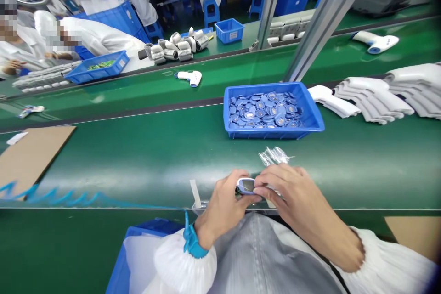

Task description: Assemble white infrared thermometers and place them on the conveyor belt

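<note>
My left hand point(223, 209) and my right hand point(296, 197) meet at the near edge of the green belt. Together they grip a small blue-and-white display part point(245, 185) with a grey screen. The left fingers curl under it, the right fingers pinch its right end. Crumpled clear film point(274, 155) lies on the belt just beyond my right hand. Farther back stands a blue bin point(317, 117) filled with several similar blue parts point(265, 110).
Rows of white thermometer shells point(375, 96) lie right of the bin. A white thermometer gun point(190, 76) rests on the far belt, another thermometer gun point(375, 42) at the back right. Cardboard point(31, 154) sits at left. A blue coiled hose point(51, 195) runs along the near edge. Co-workers in white sit at the back left.
</note>
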`<state>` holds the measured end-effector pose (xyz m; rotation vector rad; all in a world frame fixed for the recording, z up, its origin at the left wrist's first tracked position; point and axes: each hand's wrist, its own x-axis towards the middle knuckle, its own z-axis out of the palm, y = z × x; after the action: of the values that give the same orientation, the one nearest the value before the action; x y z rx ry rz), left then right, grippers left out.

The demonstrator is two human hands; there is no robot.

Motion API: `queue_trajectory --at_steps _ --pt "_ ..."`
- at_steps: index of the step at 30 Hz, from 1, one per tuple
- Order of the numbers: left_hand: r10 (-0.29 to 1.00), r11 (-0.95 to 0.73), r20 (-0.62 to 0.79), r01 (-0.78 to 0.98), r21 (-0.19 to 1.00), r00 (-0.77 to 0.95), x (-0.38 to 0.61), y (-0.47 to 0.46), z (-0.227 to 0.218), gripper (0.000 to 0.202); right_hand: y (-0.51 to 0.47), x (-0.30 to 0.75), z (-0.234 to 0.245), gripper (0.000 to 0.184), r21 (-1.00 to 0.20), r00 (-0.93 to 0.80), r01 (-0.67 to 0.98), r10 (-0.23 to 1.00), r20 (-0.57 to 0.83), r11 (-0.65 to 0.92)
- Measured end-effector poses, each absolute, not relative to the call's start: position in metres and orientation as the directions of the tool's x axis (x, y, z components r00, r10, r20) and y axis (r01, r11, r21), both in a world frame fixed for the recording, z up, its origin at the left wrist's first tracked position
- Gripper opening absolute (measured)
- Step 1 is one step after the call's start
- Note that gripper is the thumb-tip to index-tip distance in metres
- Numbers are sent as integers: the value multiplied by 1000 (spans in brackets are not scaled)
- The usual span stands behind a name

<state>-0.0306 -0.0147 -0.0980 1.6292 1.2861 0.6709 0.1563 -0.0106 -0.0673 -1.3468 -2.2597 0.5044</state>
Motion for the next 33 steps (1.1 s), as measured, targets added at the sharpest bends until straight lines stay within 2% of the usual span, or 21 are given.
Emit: queue_trajectory --at_steps 3,4,6,9,13,17,20,23,24,26,27,29,31,33 --pt "932 -150 -63 538 830 358 -40 -12 -97 6 -10 154 -48 32 -408 -390 763 860 330 502" --pt "931 -201 -22 564 801 363 -44 -9 -96 8 -10 154 -41 30 -403 -376 763 855 358 505" --pt "931 -269 52 584 766 361 -49 -3 -92 15 -8 154 -31 27 -466 -359 729 860 363 501" --pt "936 -255 76 514 819 343 -50 5 -85 6 -4 155 -31 21 -604 -351 667 899 260 435" --pt "924 -252 74 454 855 374 -45 6 -80 2 -5 153 -47 22 -633 -334 682 926 176 366" --pt "913 -295 98 473 830 397 -42 3 -80 4 -8 151 -51 23 -562 -329 707 903 276 430" --pt "904 -327 112 501 801 412 -41 2 -79 6 -9 148 -50 24 -438 -373 745 858 352 503" --pt "887 -404 141 591 698 440 -40 4 -78 12 -15 144 -44 28 -315 -374 808 847 377 497" --pt "887 -422 150 638 644 437 -39 6 -78 16 -17 144 -40 28 -310 -364 814 848 386 491" --pt "913 -392 150 717 576 378 -40 12 -78 19 -21 148 -33 28 -376 -347 791 860 374 483" --pt "935 -341 138 730 592 325 -40 15 -78 17 -21 152 -32 28 -430 -332 775 878 346 462" --pt "975 -198 74 667 718 211 -43 21 -77 9 -16 164 -40 30 -521 -288 770 929 232 369" --pt "991 -62 -12 531 845 135 -47 25 -77 11 -8 180 -62 36 -511 -193 828 973 124 230" --pt "991 40 -88 413 910 98 -52 25 -77 16 0 197 -90 41 -445 -79 889 993 83 108"
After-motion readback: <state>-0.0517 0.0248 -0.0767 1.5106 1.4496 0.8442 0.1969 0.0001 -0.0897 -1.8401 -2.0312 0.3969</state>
